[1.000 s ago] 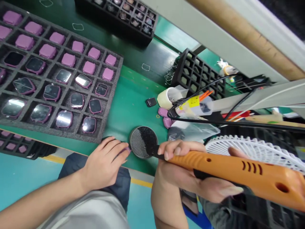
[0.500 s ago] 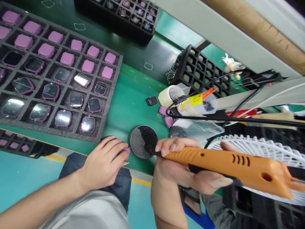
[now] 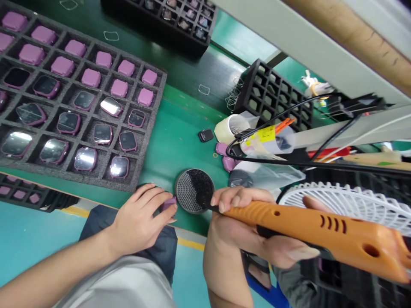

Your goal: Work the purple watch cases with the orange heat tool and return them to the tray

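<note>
My left hand (image 3: 143, 218) is at the green table's front edge, its fingers closed around a small purple watch case (image 3: 168, 204). Most of that case is hidden under the fingers. Just right of it lies a round dimpled dish (image 3: 188, 192), its right part covered with tiny dark pieces, likely screws. My right hand (image 3: 244, 222) grips an orange electric screwdriver (image 3: 298, 226), which lies almost level. Its black nose (image 3: 215, 208) points left to the dish's right edge; its tip is too dark to make out.
A grey foam tray (image 3: 136, 171) of purple watches fills the left. Black partitioned trays (image 3: 154, 25) stand behind. Cups of tools (image 3: 229, 128), a black cable (image 3: 272, 158) and a plastic bag (image 3: 272, 173) crowd the right, beside a white fan guard (image 3: 353, 201).
The screwdriver's rear end has swung slightly down and right with my right hand. The purple case in my left hand has shifted a little; the dish stays put.
</note>
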A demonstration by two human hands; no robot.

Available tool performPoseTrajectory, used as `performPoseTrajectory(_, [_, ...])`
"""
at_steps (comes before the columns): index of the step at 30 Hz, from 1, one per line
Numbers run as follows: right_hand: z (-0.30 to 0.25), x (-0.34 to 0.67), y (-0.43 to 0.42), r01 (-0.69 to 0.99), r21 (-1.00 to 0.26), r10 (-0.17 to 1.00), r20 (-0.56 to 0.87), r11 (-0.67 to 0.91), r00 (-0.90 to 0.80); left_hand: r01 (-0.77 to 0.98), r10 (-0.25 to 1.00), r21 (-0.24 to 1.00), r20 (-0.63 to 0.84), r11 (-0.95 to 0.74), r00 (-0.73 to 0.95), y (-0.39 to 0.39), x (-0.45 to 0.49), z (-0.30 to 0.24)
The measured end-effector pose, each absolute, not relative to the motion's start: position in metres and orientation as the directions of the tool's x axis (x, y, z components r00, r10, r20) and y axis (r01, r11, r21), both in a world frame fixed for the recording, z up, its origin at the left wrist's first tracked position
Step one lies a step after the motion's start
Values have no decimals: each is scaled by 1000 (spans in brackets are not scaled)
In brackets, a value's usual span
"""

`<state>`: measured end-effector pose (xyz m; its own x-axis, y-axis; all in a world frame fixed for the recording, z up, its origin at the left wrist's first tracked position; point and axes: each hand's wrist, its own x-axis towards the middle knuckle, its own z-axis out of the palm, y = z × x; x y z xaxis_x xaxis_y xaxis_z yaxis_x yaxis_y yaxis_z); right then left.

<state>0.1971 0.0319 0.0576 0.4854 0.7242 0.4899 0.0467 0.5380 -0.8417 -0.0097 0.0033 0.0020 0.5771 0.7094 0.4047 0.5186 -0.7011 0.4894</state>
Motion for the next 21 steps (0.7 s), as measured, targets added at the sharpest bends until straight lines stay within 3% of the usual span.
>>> performPoseTrajectory(10, [58,197,31,70,-828,723,525,557,450,519,708,485,420,-704,567,3,-9,2])
performPoseTrajectory(21, [54,202,25,204,-890,759,455,409,465,526,707,475,430,-706,561,4,-9,2])
